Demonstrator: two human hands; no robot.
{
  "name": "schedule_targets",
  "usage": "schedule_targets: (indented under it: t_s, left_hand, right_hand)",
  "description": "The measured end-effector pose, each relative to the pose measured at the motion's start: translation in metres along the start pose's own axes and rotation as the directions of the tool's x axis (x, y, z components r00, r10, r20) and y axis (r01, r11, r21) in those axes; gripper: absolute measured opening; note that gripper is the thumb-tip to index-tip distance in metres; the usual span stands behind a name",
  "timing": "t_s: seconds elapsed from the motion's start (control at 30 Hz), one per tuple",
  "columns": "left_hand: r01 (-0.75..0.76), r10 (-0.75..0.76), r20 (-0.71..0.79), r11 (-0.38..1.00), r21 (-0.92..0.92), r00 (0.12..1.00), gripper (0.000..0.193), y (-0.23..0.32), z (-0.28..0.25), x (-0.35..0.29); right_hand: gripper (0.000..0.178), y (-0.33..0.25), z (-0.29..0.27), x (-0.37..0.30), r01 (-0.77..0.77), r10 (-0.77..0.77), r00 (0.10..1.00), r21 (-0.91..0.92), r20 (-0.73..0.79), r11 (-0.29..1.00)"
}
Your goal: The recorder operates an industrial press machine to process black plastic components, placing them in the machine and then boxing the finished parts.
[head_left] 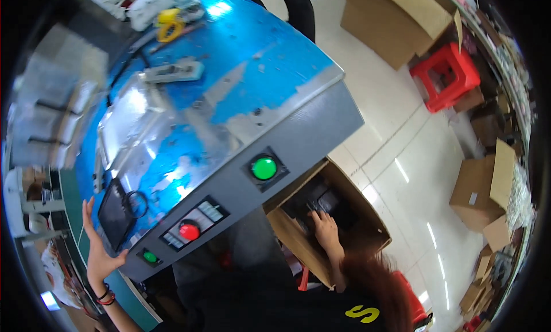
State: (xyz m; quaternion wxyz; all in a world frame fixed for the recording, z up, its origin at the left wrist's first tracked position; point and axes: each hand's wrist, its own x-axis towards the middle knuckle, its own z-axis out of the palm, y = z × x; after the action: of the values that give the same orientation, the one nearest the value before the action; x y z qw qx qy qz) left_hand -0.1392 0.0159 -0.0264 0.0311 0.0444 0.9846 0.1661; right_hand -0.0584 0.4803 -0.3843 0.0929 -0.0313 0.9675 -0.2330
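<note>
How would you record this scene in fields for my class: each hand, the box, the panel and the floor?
Left hand: open, fingers spread, beside the corner of the panel, near a flat black object
Right hand: inside the box, at dark items; grip unclear
Box: open, cardboard
Panel: grey, with two green buttons and a red button
Floor: pale tiles; red stool, other boxes

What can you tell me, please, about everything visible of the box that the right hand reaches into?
The box looks like plain brown cardboard, four-sided, with an open top. It sits close by the grey front of the bench, slanted in the picture. Black things lie inside, too shadowed to identify. The right hand reaches in, its fingers at those things; whether the arm touches the cardboard is unclear. What supports it is hidden.
</note>
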Motion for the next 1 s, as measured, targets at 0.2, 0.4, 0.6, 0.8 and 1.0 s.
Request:
schedule_targets:
  t_s: [0.2, 0.4, 0.6, 0.8, 1.0]
  left_hand:
    - [-0.078, 0.286, 0.318, 0.841, -0.536, 0.904, 0.102, 0.034, 0.009, -0.028]
    - [-0.024, 0.669, 0.346, 0.478, -0.878, 0.658, 0.107, 0.031, 0.028, -0.039]
    - [-0.204, 0.547, 0.200, 0.590, -0.781, 0.813, 0.115, -0.036, -0.007, -0.074]
    - [-0.167, 0.163, -0.037, 0.959, -0.228, 0.986, 0.111, -0.051, -0.032, -0.063]
    - [-0.160, 0.152, -0.158, 0.986, -0.039, 0.976, 0.113, -0.074, -0.037, -0.030]
  right_hand:
    - [0.044, -0.141, -0.185, 0.017, 0.304, -0.354, 0.935, 0.446, 0.032, 0.842]
    - [0.040, -0.285, -0.229, 0.087, 0.682, -0.902, 0.391, 0.715, -0.180, 0.153]
    - [0.038, -0.392, -0.215, 0.123, 0.727, -0.968, 0.064, 0.675, -0.244, -0.122]
    - [0.066, -0.421, -0.233, 0.156, 0.881, -0.965, 0.081, 0.435, 0.249, 0.186]
    - [0.080, -0.458, -0.220, 0.184, 0.971, -0.923, 0.211, 0.041, 0.323, 0.236]
